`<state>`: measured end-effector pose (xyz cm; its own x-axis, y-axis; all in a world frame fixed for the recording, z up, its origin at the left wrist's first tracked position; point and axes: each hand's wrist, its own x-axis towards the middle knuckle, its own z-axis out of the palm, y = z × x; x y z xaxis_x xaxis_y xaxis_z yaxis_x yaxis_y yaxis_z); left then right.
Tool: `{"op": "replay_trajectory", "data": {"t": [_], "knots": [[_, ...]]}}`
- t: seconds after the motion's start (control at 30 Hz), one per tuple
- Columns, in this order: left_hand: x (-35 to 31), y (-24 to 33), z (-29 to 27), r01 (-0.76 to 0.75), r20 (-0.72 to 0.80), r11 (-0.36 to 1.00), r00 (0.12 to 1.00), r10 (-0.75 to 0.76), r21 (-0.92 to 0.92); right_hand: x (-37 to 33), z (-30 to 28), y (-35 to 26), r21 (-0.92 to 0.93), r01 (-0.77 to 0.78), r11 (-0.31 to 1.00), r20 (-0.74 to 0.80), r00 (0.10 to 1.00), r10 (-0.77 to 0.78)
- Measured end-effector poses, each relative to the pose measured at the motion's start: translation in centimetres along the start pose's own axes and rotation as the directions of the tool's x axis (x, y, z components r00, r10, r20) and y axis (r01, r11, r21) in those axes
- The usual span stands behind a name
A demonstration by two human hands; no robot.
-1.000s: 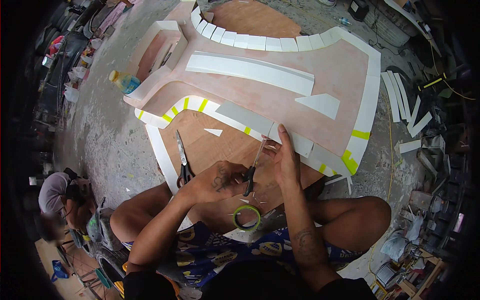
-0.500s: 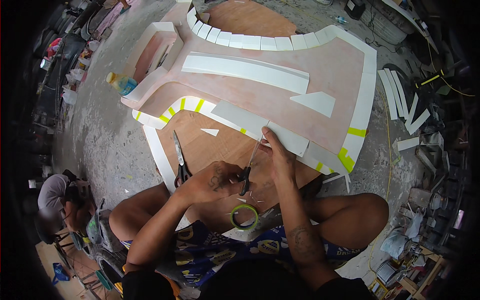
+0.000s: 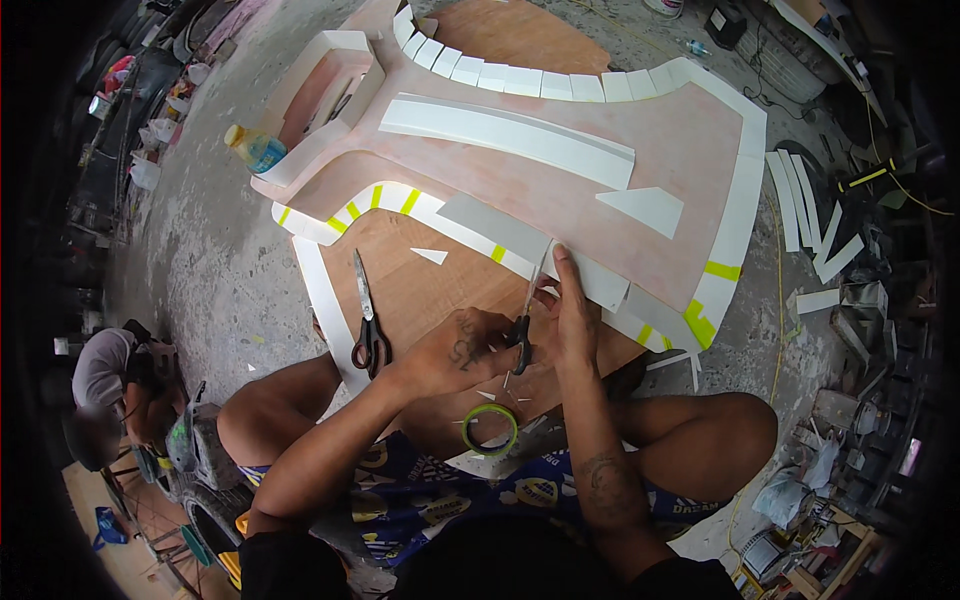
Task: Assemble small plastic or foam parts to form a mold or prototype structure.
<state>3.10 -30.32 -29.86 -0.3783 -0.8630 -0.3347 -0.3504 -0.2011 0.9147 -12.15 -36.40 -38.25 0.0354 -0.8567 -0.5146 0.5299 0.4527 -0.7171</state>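
My left hand (image 3: 467, 350) is closed around the handles of black-handled scissors (image 3: 521, 345), just off the near edge of the pinkish panel (image 3: 670, 130). Their blades point toward that edge and meet the grey card strip (image 3: 500, 229); blade opening I cannot tell. My right hand (image 3: 573, 325) is partly open, pinching the strip, thumb uppermost; its fingertips are partly hidden. The strip lies along the panel's near edge. Nearer me than the panel, second scissors (image 3: 364, 290) lie on a brown board (image 3: 440, 290), along with a green tape roll (image 3: 466, 429). A bottle (image 3: 262, 152) stands at the panel's left end.
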Motion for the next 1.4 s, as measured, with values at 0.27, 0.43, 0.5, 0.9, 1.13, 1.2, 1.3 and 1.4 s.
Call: {"op": "replay_trajectory", "data": {"t": [0.27,0.43,0.5,0.9,1.13,1.2,1.3,1.4], "knots": [[0.5,0.1,-0.8,0.096,0.06,0.983,0.994,-0.088,-0.155,-0.7,0.6,-0.6,0.01,-0.017,1.0,0.006,1.0,0.017],[0.6,0.5,-1.0,0.276,0.161,0.899,0.959,-0.234,-0.341,-0.9,0.7,-0.5,0.016,0.032,0.999,0.032,0.999,-0.032],[0.7,0.6,-0.9,0.304,0.166,0.888,0.951,-0.261,-0.345,-0.8,0.5,-0.4,0.016,0.04,0.999,0.04,0.998,-0.041],[0.7,-0.9,-0.6,0.082,0.088,0.989,0.994,-0.072,-0.12,-0.8,0.6,-0.5,-0.04,0.044,0.998,0.017,0.999,-0.044],[0.3,-1.0,-0.6,-0.005,0.066,0.999,0.998,0.008,-0.045,-0.3,0.5,-0.5,-0.017,0.021,1.0,0.009,1.0,-0.021],[-0.1,-0.3,-0.7,0.001,0.047,0.999,0.999,0.001,-0.039,-0.3,0.3,-0.6,-0.013,0.003,1.0,-0.002,1.0,-0.003],[-0.1,-0.3,-0.9,-0.021,0.029,0.999,0.999,0.022,-0.031,-0.2,0.1,-0.3,-0.022,0.0,1.0,-0.014,1.0,0.0],[0.2,-1.3,-1.1,-0.053,0.036,0.998,0.998,0.055,-0.044,-0.7,0.5,-0.5,-0.041,0.043,0.998,-0.014,0.999,-0.044]]}}
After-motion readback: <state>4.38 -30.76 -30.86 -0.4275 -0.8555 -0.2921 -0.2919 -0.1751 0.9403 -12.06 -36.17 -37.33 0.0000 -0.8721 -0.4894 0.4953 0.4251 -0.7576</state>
